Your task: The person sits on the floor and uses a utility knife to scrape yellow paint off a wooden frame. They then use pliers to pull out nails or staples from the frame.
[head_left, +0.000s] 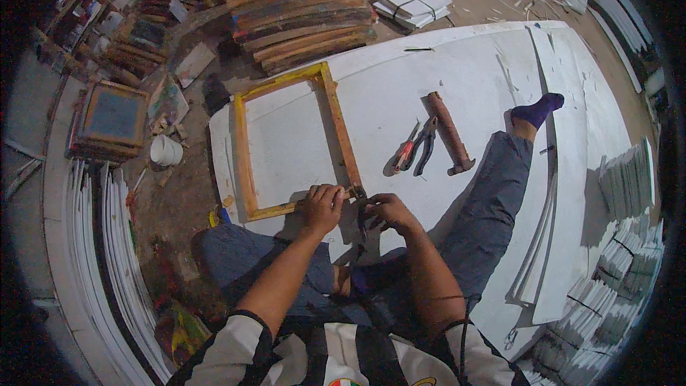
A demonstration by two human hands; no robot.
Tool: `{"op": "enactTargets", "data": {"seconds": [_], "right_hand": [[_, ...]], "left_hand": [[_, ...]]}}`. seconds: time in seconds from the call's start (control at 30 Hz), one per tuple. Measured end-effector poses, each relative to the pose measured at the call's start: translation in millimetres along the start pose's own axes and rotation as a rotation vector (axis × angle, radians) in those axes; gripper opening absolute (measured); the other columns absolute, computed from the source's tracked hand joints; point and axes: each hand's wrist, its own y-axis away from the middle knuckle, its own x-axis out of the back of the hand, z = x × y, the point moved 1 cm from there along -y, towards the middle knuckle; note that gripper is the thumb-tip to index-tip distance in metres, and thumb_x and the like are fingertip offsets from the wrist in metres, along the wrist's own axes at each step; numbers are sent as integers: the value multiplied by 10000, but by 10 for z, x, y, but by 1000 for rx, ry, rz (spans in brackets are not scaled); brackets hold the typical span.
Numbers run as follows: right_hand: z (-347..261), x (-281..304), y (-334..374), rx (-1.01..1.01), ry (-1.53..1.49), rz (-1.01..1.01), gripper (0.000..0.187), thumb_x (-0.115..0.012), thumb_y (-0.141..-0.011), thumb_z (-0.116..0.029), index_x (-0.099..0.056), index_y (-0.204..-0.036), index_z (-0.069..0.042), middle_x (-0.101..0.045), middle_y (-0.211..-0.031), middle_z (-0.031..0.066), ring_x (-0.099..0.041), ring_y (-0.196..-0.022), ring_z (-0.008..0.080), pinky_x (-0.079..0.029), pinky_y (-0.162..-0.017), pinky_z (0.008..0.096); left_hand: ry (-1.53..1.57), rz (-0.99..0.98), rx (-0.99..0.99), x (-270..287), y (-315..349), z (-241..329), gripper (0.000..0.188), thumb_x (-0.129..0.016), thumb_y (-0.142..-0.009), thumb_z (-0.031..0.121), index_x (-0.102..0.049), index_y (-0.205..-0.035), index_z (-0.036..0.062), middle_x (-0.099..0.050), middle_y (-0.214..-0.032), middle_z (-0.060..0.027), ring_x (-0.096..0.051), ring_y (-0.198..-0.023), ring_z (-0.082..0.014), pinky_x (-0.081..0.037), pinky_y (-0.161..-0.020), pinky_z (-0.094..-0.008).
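A rectangular wooden frame [346, 132] with worn yellow paint lies on the white board in front of me. My left hand [323, 209] is closed on its near bar, close to the near right corner. At that corner my right hand [388, 213] has its fingers curled at a small dark tool [360, 195]; its kind is hard to make out, partly hidden by the fingers. To the right lie pliers with black handles [426, 146], a red-handled tool [405, 153] beside them, and a hammer [449, 129] with a rusty brown handle.
I sit on a large white board [457, 64], my right leg [493, 186] stretched out along it. A tall stack of wooden frames [300, 7] stands beyond. White bundles [622, 257] rise at the right, a white bucket [166, 150] and white strips [107, 243] at the left.
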Motion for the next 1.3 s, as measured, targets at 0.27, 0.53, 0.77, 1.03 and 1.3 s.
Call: {"op": "enactTargets", "data": {"seconds": [0.27,0.53,0.77,1.03,1.3], "right_hand": [[92,237,-496,91,178,65,340,-690,-997,-286,-726,-1089,40,-765,-897,124,-735,-691,219,-554,-582,363],[65,-157,-176,321,350,567,436,-694,-989,-363,-628,-1113,49,-742,-928,248,-748,-883,398,-567,-754,447],[234,-321,71,439,658,586,788,-921,-722,-482,-538,-1210,4,-691,-1089,258,-688,-1037,425,-546,-888,473],[375,-590,108,144,442,469,841,-945,-669,-488,-509,-1180,17,-699,-1055,254,-715,-967,400,-562,-823,459],[463,-961,143,108,184,547,816,-905,-719,-471,-477,-1171,55,-696,-1024,268,-726,-961,361,-571,-827,427]], "left_hand": [[-10,33,15,-62,7,23,183,-641,-995,241,-728,-1055,92,-716,-1021,-89,-626,-959,-343,-496,-851,-474],[-34,58,35,-72,43,2,184,-632,-999,256,-721,-1031,98,-714,-1015,-78,-613,-948,-341,-468,-867,-483],[-53,49,46,-168,46,-34,176,-626,-1003,261,-723,-1024,115,-713,-1009,-72,-612,-958,-333,-464,-876,-481],[-29,99,40,-275,63,-113,182,-650,-979,259,-738,-1011,104,-715,-992,-76,-611,-965,-330,-470,-884,-476],[-57,86,64,-324,79,-135,191,-675,-956,268,-751,-1013,103,-719,-1000,-73,-615,-983,-328,-482,-890,-472]]}}
